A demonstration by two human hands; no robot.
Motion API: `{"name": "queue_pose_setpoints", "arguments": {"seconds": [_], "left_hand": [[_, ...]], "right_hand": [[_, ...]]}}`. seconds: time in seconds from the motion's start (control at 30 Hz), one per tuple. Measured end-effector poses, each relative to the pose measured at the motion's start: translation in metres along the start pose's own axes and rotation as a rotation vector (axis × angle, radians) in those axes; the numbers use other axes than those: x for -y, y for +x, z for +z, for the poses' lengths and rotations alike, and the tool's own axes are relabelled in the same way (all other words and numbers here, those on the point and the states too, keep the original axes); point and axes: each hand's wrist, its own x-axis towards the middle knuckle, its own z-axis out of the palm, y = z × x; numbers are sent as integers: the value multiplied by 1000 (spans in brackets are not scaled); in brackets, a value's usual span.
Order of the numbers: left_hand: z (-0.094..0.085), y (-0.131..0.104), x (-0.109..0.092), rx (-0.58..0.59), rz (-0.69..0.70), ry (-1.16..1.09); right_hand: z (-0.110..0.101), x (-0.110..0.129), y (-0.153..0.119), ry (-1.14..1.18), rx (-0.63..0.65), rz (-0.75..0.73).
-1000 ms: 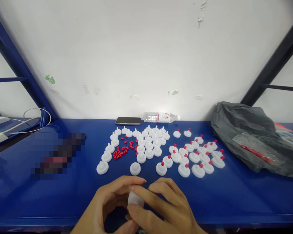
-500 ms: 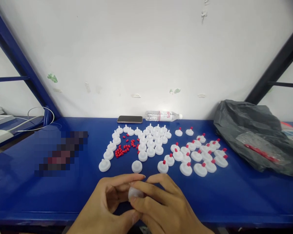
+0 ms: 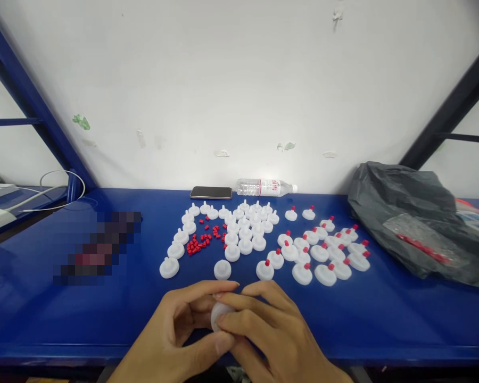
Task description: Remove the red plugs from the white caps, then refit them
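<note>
My left hand (image 3: 175, 335) and my right hand (image 3: 273, 335) meet at the front of the table around one white spouted cap (image 3: 219, 316). Both sets of fingers are curled onto it, and only part of its round white surface shows. Whether a red tip is on this piece is hidden. Just beyond my fingers a lone white cap (image 3: 222, 269) stands on the table. Loose small red tips (image 3: 195, 243) lie in a pile, bordered by bare white spouted caps (image 3: 245, 234). To the right, several white caps with red tips (image 3: 302, 273) are spread out.
A phone (image 3: 211, 192) and a clear plastic bottle (image 3: 265, 187) lie along the wall on the blue table (image 3: 120, 319). At right is a dark plastic bag (image 3: 387, 213) with a clear packet (image 3: 425, 242) of red pieces on it. A pixelated dark item (image 3: 104, 247) lies left.
The held cap has turned slightly between my fingers, and my left thumb has shifted up and right against it. The whole view has tilted a little; the table items have not moved.
</note>
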Motion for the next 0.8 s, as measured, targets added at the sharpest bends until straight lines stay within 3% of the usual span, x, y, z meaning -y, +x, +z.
{"name": "queue_pose_setpoints", "arguments": {"seconds": [0.17,0.27,0.37,0.5,0.57,0.63,0.7,0.8], "left_hand": [[3,-1,-10,-15,40,52],[3,0,-7,-20,62,149],[0,-1,0,-129,139,440],[-13,3,6,-393,316,1026],[-18,9,4,-469,232,1288],[-19,16,-2,-476,62,1488],[-17,22,-8,-453,-51,1611],[-11,28,-15,-431,-104,1676]], "right_hand": [[-14,-2,2,10,1,74],[-30,-6,-5,-54,62,206],[-46,-17,-22,-124,192,375],[-63,-31,-40,-310,99,465],[-66,-31,-40,-375,33,464],[-64,-26,-34,-354,12,420],[-55,-19,-25,-279,58,353],[-30,-14,-10,-218,191,288]]}}
